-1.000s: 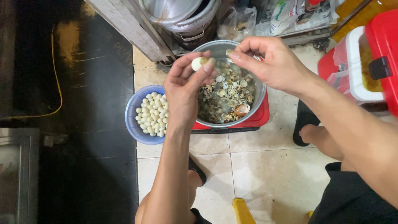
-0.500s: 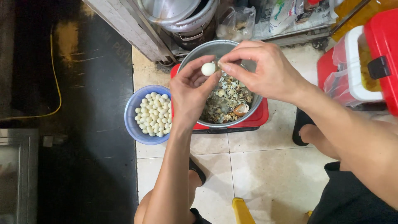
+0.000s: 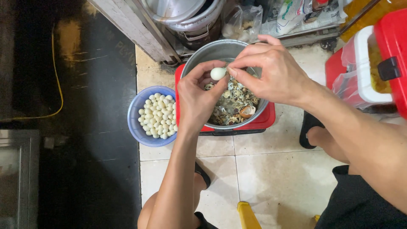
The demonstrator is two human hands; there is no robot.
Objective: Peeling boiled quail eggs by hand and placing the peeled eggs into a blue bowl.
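Note:
My left hand (image 3: pixel 198 98) pinches a small white peeled egg (image 3: pixel 218 74) between thumb and fingers, above a metal pot (image 3: pixel 212 51). My right hand (image 3: pixel 271 72) meets it from the right, with its fingertips touching the egg. The pot holds speckled shells and unpeeled eggs in water, and it rests on a red tray (image 3: pixel 266 121). To the left of the pot, a blue bowl (image 3: pixel 136 127) on the floor is filled with several peeled white eggs (image 3: pixel 157 114).
A red and white cooler box (image 3: pixel 373 63) stands at the right. Metal pots (image 3: pixel 186 12) and plastic bags (image 3: pixel 241 21) crowd the back. A dark floor with a yellow cable (image 3: pixel 57 80) lies left. My sandalled feet rest on pale tiles (image 3: pixel 271 169).
Both hands have come together over the pot. The egg has shifted slightly right and down, and the right fingertips now touch it.

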